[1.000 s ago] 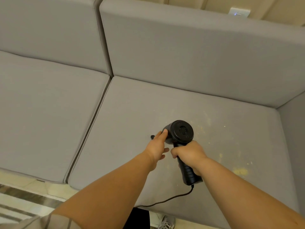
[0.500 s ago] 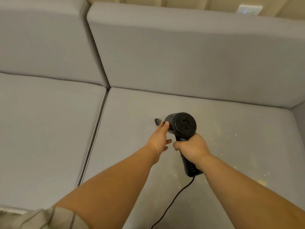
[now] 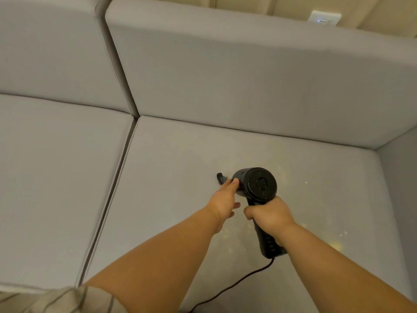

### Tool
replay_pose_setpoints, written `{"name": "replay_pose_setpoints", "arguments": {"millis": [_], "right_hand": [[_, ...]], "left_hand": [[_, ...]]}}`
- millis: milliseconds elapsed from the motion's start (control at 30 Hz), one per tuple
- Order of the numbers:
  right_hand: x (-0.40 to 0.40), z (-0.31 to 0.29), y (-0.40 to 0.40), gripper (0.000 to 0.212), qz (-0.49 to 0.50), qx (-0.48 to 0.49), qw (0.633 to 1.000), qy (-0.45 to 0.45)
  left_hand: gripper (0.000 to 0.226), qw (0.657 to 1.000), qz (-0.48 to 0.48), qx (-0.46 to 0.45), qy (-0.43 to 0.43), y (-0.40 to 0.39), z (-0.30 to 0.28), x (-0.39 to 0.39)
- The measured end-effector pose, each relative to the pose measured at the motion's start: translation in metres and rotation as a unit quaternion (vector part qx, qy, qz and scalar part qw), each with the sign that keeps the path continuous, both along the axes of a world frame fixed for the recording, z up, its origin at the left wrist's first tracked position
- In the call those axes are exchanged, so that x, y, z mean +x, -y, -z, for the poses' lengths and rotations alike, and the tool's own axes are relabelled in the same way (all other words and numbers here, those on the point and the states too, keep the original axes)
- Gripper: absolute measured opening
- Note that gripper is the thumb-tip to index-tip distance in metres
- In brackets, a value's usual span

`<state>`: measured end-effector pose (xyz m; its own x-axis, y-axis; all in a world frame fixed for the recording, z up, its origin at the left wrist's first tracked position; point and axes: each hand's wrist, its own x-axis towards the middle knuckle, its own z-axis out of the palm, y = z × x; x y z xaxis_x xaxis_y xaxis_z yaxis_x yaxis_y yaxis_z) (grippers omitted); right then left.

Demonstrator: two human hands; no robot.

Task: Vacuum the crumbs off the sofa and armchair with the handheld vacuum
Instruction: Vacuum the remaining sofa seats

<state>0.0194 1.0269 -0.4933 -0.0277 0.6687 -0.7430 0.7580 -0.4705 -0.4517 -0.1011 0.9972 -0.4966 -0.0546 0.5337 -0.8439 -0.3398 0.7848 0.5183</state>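
A black handheld vacuum [image 3: 257,185] sits low over the right seat cushion [image 3: 180,159] of a grey sofa, its nozzle tip [image 3: 220,177] pointing left onto the fabric. My right hand [image 3: 269,214] grips the vacuum's handle. My left hand [image 3: 224,199] rests against the left side of the barrel with its fingers stretched toward the nozzle. Pale yellow crumbs [image 3: 337,245] are scattered on the cushion to the right of the vacuum and below my hands.
A black power cord [image 3: 237,283] trails from the handle toward the bottom edge. The sofa backrest [image 3: 248,82] rises behind, an armrest [image 3: 399,177] closes the right side, and a seam [image 3: 119,177] divides the left cushion. A white wall plate [image 3: 325,18] is above.
The vacuum and both hands have moved farther onto the cushion, toward the backrest. The view has shifted forward, so the floor at the sofa's front edge is out of sight.
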Motion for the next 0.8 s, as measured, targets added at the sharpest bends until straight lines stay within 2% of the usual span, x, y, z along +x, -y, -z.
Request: {"name": "replay_pose_setpoints", "arguments": {"millis": [567,800], "right_hand": [[0.098,-0.003,0.056,0.019,-0.046,-0.016,0.998,-0.026],[0.092,-0.020,0.048,0.017,-0.075,0.019,0.997,-0.032]], "left_hand": [[0.053,0.998,-0.068,0.002,-0.017,0.074,-0.003,0.106],[0.054,0.994,-0.100,0.027,-0.029,0.071,-0.014,0.103]]}}
